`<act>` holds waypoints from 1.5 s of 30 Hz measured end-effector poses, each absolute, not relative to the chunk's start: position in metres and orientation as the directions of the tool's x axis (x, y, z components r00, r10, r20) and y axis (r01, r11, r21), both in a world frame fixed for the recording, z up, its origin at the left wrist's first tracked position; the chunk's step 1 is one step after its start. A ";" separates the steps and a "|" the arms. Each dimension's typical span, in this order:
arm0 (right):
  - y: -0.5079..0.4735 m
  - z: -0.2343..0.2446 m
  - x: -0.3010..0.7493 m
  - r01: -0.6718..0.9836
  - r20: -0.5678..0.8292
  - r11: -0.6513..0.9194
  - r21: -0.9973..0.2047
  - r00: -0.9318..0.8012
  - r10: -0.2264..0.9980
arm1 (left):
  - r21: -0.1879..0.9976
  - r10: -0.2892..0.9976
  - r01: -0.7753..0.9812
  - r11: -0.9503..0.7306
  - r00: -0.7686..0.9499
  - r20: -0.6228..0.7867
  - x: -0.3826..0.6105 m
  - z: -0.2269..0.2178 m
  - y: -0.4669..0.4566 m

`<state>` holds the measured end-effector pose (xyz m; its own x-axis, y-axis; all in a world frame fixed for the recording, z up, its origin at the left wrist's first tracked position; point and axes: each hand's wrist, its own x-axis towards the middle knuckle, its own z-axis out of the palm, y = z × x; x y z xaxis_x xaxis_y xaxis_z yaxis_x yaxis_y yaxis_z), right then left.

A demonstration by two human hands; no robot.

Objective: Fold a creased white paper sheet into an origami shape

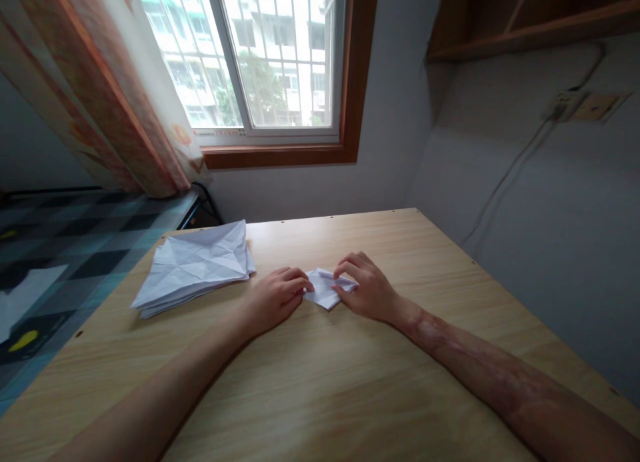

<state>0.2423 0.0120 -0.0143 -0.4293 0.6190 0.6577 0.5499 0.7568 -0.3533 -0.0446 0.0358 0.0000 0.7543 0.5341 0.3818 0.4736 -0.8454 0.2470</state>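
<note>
A small folded sheet of white paper [323, 290] lies on the wooden table between my two hands. My left hand [280, 294] grips its left corner, thumb and fingers closed together. On the opposite side, my right hand [367, 285] has its thumb and index finger on the right part of the paper, the fingers curled round the folded edge. Layered folds show in the paper's middle, while its outer corners are partly hidden by my fingers. Left of my left hand rests a stack of creased white paper sheets [197, 259].
The light wooden table [320, 395] reaches back toward the window wall. A bed with a checked cover [100, 225] stands to the left, with a loose white sheet [30, 292] on it. A cable [510, 172] hangs from a wall socket [593, 107] at right, below a shelf [540, 32].
</note>
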 end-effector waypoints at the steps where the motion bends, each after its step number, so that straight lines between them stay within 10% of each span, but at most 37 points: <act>1: 0.011 -0.014 0.242 0.519 0.651 0.791 -0.323 -0.486 0.584 | 0.250 0.545 0.484 -0.838 0.746 0.382 -0.044 -0.001 0.035; 45: 0.022 -0.020 0.247 0.686 0.531 0.547 -0.480 -0.269 0.804 | 0.207 0.581 0.544 -0.813 0.737 0.347 -0.039 0.002 0.030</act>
